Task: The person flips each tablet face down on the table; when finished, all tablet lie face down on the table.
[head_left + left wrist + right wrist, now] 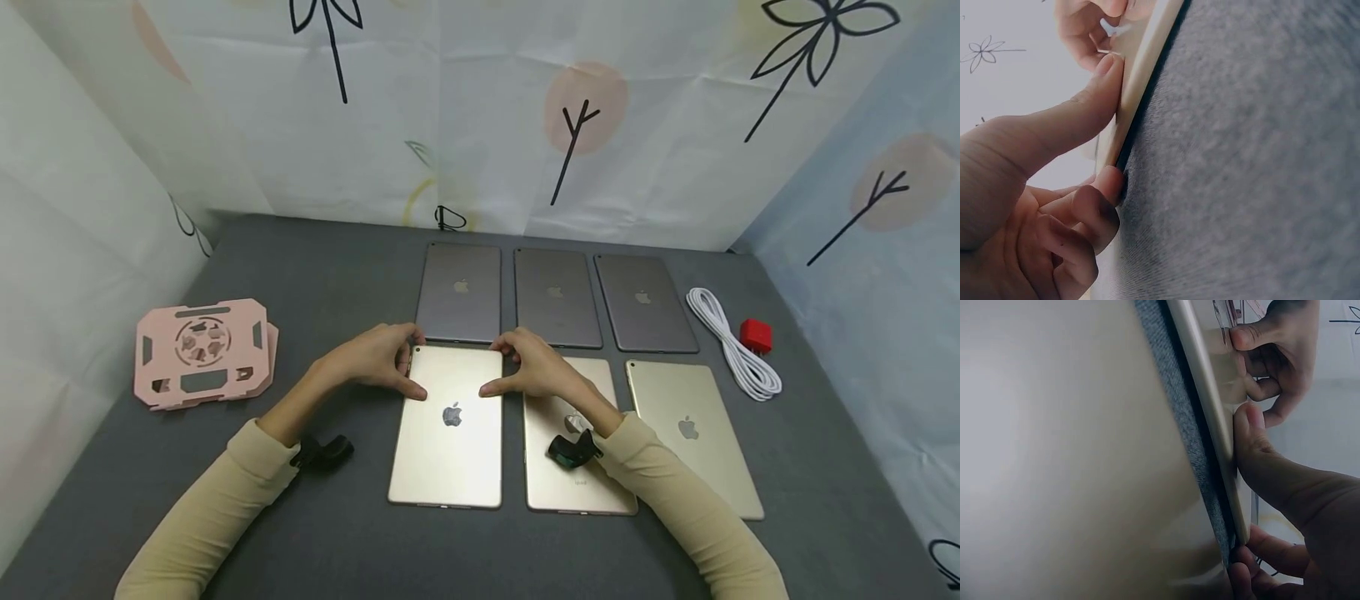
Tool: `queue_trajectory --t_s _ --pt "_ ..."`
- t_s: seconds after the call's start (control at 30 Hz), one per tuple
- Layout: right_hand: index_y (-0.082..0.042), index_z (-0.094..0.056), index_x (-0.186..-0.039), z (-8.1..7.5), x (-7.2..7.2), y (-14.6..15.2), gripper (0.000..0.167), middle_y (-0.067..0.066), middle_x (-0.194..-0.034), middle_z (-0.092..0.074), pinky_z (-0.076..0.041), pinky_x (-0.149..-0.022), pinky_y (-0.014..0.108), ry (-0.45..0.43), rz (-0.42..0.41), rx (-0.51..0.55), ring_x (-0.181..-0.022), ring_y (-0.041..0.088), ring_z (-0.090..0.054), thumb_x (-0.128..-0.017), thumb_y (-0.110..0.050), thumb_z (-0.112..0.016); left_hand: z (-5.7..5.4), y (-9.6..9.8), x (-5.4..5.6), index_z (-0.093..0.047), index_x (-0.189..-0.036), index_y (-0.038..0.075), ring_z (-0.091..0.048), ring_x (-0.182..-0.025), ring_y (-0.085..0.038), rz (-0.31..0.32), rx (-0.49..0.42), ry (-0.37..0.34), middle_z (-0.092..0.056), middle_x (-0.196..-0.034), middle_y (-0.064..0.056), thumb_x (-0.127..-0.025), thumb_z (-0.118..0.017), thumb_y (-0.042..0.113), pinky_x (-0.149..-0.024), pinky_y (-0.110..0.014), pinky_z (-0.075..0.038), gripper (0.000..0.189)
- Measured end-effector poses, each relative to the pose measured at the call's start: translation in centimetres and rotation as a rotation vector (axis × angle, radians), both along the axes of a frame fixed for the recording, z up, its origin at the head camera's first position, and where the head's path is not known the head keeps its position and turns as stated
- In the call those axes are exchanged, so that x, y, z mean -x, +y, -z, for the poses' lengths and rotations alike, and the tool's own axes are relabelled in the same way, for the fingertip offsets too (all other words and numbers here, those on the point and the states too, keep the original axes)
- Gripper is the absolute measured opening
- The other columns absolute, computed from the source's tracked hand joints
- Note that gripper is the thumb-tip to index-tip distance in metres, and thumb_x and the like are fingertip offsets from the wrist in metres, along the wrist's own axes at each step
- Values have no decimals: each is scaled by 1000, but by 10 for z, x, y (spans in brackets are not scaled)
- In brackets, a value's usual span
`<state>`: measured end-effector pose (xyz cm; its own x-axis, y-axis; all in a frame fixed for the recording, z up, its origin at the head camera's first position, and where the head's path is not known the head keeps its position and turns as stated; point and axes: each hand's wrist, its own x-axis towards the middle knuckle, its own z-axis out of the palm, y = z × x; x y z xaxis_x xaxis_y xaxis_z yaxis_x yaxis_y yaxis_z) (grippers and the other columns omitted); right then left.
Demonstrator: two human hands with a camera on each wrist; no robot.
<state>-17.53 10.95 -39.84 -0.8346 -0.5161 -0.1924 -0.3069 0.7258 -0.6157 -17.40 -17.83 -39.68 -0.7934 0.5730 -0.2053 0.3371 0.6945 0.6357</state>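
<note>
A gold tablet [446, 454] with a dark apple logo lies back up on the grey table. At its upper left corner my left hand [372, 358] pinches it, thumb on the back and fingertips at the edge. My right hand [536, 367] grips the upper right corner the same way. The tablet's edge [1142, 69] in the left wrist view sits close to the cloth. Under my right wrist lies a second gold tablet [555, 492], partly hidden. A third gold tablet [708, 408] lies farther right.
Behind are three grey tablets, the left [459, 300], middle [555, 312] and right [645, 317]. A pink cut-out panel stack [161, 333] lies at the left. A coiled white cable [712, 321] and red adapter [755, 335] are at the right. Patterned fabric [487, 125] encloses the table.
</note>
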Motion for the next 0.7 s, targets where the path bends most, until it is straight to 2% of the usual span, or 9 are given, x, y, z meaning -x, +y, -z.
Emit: queue_trajectory --t_s 0.37,0.7 --pt "-1 -63 -131 -1 1 1 71 16 -119 -58 -48 -92 39 9 -7 7 -101 25 -53 -75 -35 -92 2 2 -1 -55 -128 -2 -49 -53 -7 -11 -13 5 -59 -61 4 -74 -93 29 -56 -23 -40 72" --pt "-4 -63 -132 2 -2 1 72 16 -120 -57 -49 -95 43 22 1 13 -105 27 -54 -75 -36 -92 5 1 -3 -55 -126 0 -48 -55 -8 -27 -21 10 -57 -64 3 -73 -94 29 -56 -24 -39 72"
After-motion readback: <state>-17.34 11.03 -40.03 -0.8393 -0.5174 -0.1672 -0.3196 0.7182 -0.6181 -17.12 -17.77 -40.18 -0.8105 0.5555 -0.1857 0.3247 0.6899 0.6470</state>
